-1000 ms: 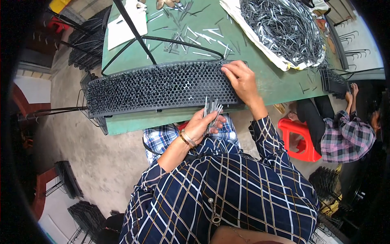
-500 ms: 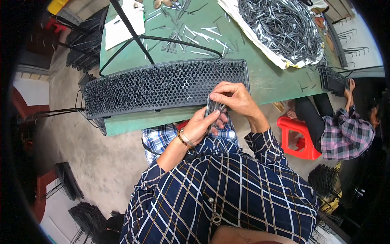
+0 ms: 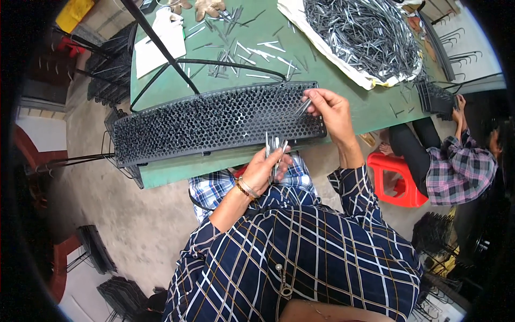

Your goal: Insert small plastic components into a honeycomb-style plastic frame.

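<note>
Two hands (image 3: 261, 169) (image 3: 335, 114) hold several thin strips (image 3: 276, 143) near one perforated panel (image 3: 188, 124).

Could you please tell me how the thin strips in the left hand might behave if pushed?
The thin strips look straight and unsagging, so probably stiff. Slim enough to be bunched in the left hand, each is likely light. Their shiny glints suggest they might slide apart.

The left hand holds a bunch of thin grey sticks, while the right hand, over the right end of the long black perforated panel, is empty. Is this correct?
No: the right hand is not empty. The head view shows it pinching a few thin grey sticks over the right end of the panel. The rest is correct.
</note>
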Demonstrator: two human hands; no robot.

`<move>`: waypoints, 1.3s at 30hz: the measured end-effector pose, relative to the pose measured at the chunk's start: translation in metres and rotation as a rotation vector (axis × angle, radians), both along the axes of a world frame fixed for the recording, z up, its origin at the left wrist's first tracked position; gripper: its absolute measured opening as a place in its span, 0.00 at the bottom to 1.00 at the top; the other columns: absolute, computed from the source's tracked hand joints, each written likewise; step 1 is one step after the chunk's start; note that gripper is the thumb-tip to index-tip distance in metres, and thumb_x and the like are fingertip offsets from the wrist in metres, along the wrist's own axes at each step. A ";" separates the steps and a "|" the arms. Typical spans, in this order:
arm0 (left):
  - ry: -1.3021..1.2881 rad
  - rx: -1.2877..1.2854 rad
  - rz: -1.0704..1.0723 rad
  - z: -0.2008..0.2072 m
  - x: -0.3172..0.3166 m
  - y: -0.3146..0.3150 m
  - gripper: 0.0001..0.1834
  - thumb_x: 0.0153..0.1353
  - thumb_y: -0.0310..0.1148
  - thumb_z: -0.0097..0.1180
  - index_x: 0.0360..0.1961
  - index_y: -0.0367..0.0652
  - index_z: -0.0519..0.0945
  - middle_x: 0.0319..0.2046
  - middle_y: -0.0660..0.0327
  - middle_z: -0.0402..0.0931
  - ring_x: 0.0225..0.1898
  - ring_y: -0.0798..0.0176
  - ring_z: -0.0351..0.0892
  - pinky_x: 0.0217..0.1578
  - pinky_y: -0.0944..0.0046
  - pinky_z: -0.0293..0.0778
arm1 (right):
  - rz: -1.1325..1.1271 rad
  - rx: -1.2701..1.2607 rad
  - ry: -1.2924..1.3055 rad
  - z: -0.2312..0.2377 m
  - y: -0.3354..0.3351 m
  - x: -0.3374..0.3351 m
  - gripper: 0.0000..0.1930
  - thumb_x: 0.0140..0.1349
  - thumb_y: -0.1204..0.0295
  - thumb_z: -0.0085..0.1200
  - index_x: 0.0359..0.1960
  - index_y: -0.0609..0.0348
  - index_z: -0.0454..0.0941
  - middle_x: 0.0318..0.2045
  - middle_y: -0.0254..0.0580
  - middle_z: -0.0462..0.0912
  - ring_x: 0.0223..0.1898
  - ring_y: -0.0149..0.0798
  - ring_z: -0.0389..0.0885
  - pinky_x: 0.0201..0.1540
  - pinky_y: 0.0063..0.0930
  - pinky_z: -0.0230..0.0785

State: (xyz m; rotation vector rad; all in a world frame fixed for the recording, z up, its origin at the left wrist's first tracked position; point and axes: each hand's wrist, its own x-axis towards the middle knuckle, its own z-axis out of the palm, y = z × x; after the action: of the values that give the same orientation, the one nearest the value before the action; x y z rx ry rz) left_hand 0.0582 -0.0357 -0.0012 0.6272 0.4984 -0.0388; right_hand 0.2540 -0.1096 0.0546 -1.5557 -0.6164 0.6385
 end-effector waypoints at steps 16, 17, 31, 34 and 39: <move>-0.027 -0.023 0.109 0.001 -0.001 -0.002 0.15 0.65 0.36 0.48 0.48 0.39 0.69 0.36 0.57 0.76 0.34 0.67 0.77 0.28 0.69 0.77 | 0.328 -0.155 0.143 -0.006 -0.011 -0.030 0.10 0.60 0.71 0.55 0.37 0.66 0.80 0.28 0.33 0.79 0.28 0.22 0.73 0.31 0.17 0.67; -0.030 -0.036 0.112 0.001 -0.001 -0.001 0.15 0.65 0.36 0.48 0.49 0.39 0.69 0.36 0.57 0.76 0.34 0.66 0.77 0.29 0.68 0.77 | 0.250 -0.098 0.085 -0.004 -0.009 -0.025 0.10 0.60 0.72 0.55 0.37 0.66 0.80 0.28 0.32 0.80 0.28 0.23 0.74 0.32 0.17 0.68; 0.072 -0.035 0.056 0.000 0.000 -0.002 0.15 0.65 0.35 0.47 0.49 0.38 0.69 0.36 0.57 0.76 0.34 0.67 0.77 0.32 0.68 0.78 | -0.047 -0.095 -0.585 -0.016 0.017 0.012 0.08 0.58 0.74 0.55 0.37 0.66 0.80 0.30 0.38 0.81 0.30 0.26 0.78 0.33 0.19 0.69; 0.074 -0.045 0.055 0.001 0.001 -0.002 0.15 0.65 0.34 0.47 0.50 0.37 0.69 0.36 0.56 0.76 0.35 0.67 0.77 0.32 0.67 0.79 | 0.000 -0.082 -0.695 -0.010 0.019 0.007 0.08 0.58 0.75 0.55 0.37 0.65 0.79 0.31 0.43 0.81 0.31 0.32 0.79 0.33 0.22 0.70; 0.076 -0.049 0.022 0.000 0.002 -0.002 0.15 0.65 0.33 0.48 0.49 0.37 0.70 0.37 0.56 0.76 0.34 0.66 0.78 0.33 0.67 0.79 | 0.070 -0.079 -0.872 -0.010 0.023 0.007 0.08 0.56 0.75 0.56 0.36 0.64 0.79 0.32 0.46 0.81 0.33 0.40 0.81 0.36 0.27 0.71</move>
State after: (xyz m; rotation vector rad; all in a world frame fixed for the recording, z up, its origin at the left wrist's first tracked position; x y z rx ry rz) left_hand 0.0597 -0.0373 -0.0011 0.5734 0.5759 -0.0539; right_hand 0.2607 -0.0864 0.0443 -1.8717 -1.3038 -0.0074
